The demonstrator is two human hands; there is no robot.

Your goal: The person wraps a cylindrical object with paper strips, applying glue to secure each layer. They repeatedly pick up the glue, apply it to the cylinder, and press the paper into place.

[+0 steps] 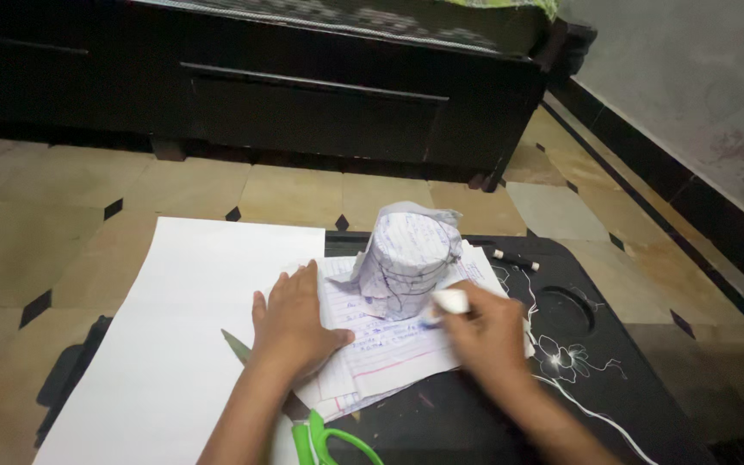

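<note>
A glue stick [449,301], white and blurred, is gripped at a slant, its tip touching the lower side of a paper-wrapped cylinder [408,263]. That cylinder stands upright, covered in crumpled lined notebook paper with blue handwriting. It rests on a stack of written notebook sheets [389,349], pressed flat.

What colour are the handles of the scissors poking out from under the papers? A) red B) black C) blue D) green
D: the scissors' plastic handles are bright green, showing at the bottom edge below the left hand, which lies flat on the lined, written-on paper sheets.
</note>
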